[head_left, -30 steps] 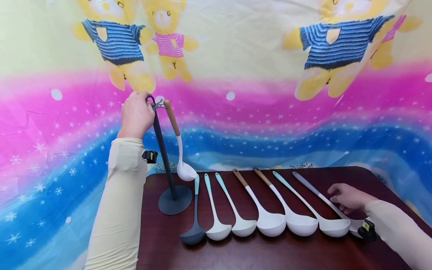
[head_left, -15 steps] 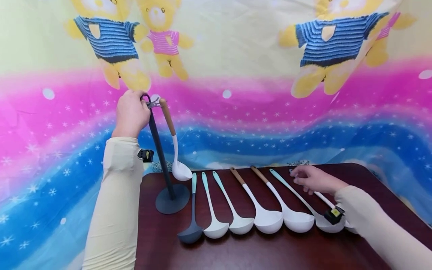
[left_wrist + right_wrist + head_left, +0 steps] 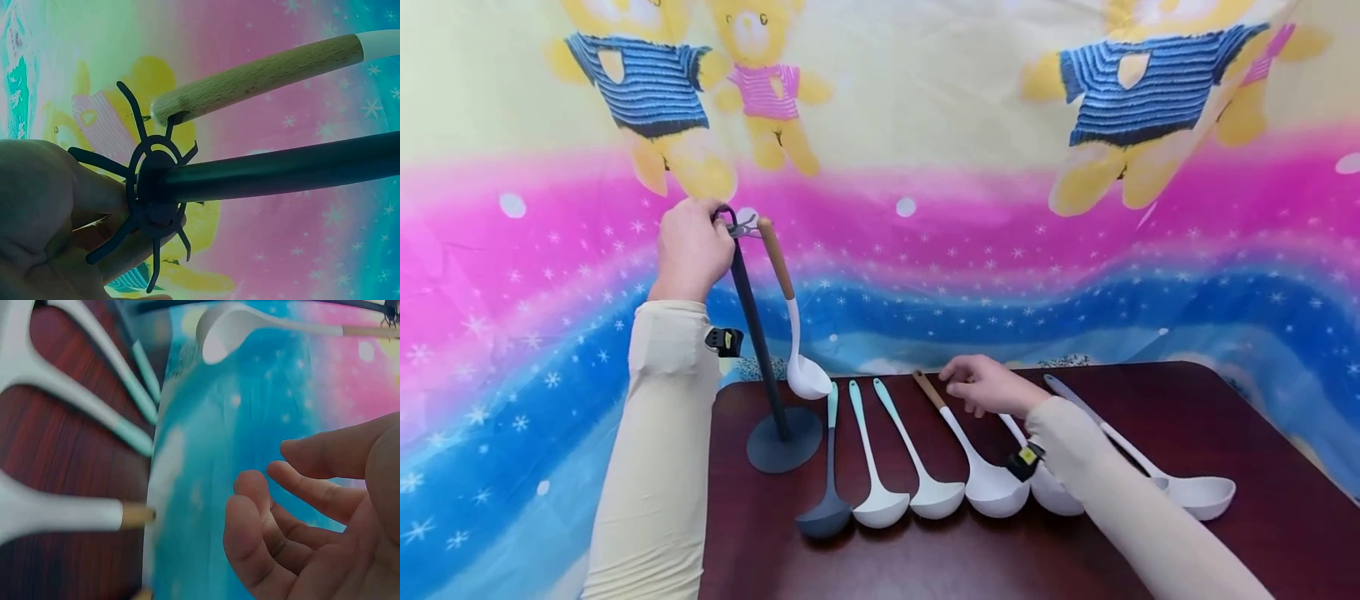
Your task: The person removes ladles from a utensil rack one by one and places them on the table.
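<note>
My left hand (image 3: 691, 248) holds the top of a dark metal stand (image 3: 754, 321) with a round base. In the left wrist view its fingers lie behind the ring of hooks (image 3: 132, 178). From one hook hangs a white ladle (image 3: 792, 321) by its wooden handle (image 3: 269, 72). My right hand (image 3: 988, 385), fingers loosely bent and holding nothing, is over the handles of the row of ladles. Nearest it are a wooden-handled white ladle (image 3: 996, 492) and a second white ladle (image 3: 1054, 492), whose handle it partly covers.
On the dark red table (image 3: 880, 571) lie a dark ladle (image 3: 826, 521) and two mint-handled white ladles, one (image 3: 880, 510) beside the other (image 3: 937, 500). A grey-handled ladle (image 3: 1206, 496) lies at the right. Behind hangs a patterned cloth (image 3: 925, 275).
My right hand has moved left along the row, from the grey-handled ladle to the wooden-handled ones, holding nothing. The left hand stays at the stand's top.
</note>
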Tool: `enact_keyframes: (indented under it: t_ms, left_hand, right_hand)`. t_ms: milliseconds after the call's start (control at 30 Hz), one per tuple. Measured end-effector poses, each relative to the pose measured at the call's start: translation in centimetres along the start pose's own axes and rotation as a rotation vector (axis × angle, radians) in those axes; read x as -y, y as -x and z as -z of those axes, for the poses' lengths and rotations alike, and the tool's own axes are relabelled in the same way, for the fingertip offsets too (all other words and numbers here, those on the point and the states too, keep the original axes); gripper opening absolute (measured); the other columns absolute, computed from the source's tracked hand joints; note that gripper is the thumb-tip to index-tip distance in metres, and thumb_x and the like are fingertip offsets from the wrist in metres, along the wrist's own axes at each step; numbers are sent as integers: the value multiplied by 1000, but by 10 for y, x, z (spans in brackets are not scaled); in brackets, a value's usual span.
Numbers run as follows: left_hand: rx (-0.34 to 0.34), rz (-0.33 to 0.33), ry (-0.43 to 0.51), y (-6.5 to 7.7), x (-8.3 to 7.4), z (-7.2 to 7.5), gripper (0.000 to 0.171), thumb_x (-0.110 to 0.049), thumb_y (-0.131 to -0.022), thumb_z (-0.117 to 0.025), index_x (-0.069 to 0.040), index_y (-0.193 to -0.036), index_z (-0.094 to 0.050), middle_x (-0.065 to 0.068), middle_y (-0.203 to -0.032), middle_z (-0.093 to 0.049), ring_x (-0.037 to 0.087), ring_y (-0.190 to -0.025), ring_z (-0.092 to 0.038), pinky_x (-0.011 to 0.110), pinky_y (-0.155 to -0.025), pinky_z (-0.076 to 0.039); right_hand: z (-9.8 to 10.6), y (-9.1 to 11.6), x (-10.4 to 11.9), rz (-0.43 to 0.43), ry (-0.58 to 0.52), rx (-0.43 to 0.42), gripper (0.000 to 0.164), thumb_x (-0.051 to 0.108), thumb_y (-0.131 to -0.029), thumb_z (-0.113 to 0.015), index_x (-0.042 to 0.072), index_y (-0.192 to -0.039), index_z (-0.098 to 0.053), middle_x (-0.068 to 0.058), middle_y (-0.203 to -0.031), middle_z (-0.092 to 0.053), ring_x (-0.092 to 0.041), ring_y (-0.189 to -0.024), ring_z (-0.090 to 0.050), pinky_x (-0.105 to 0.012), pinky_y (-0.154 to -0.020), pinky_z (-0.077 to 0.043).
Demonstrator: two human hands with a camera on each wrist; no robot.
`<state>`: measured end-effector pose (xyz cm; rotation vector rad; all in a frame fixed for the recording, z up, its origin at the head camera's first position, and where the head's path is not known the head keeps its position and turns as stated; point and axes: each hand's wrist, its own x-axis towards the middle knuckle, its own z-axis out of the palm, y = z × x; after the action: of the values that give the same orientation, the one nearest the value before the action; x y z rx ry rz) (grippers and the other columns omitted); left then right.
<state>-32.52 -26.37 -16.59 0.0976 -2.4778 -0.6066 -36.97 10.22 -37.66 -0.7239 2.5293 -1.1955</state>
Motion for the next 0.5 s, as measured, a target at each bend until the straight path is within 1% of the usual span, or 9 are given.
enact_keyframes:
  t_ms: [67, 133, 200, 333, 433, 500]
  left_hand:
    - [10, 6, 11, 0, 1, 2, 38, -13, -105, -40, -2, -136, -60, 25, -123, -62, 39, -104, -54, 53, -86, -53]
    - [25, 12, 24, 0, 2, 3, 38, -15, -106, -40, -2, -135, -61, 24, -123, -62, 38, -103, -54, 52, -85, -52]
    - [40, 18, 37, 1, 2, 3, 38, -16, -106, -40, -3, -136, -60, 24, -125, -62, 38, -103, -54, 52, -85, -52]
    - [45, 20, 62, 1, 2, 2, 39, -16, -106, -40, -3, -138, -59, 24, -127, -61, 38, -105, -53, 53, -86, -52]
    - [35, 27, 75, 0, 2, 4, 39, -16, -106, -40, -3, -138, -59, 24, -127, -60, 38, -107, -52, 53, -87, -52]
    - [29, 29, 75, -1, 2, 5, 40, -17, -106, -40, -4, -139, -58, 24, -127, -60, 38, -107, -52, 53, -86, -52]
  right_hand:
    - [-9, -9, 10, 6, -18, 9, 26, 10, -101, -56, 4, -126, -60, -12, -94, -62, -25, -68, -61, -41, -62, -56]
    - [-20, -18, 19, 11, -41, 16, 25, 10, -101, -55, 6, -126, -61, -13, -97, -62, -27, -69, -61, -41, -63, -56]
    - [-30, -25, 29, 20, -62, 17, 25, 11, -102, -55, 8, -126, -61, -13, -104, -63, -29, -72, -62, -43, -65, -57]
    - [-49, -42, 52, 46, -130, 8, 24, 12, -102, -55, 11, -125, -61, -12, -114, -64, -29, -75, -63, -42, -65, -56]
    - [-61, -56, 70, 91, -188, 16, 27, 12, -103, -54, 11, -130, -59, -12, -121, -62, -26, -76, -64, -37, -62, -55]
    - [-68, -65, 81, 119, -222, 26, 33, 12, -103, -54, 12, -136, -55, -12, -130, -59, -25, -80, -65, -35, -61, -54]
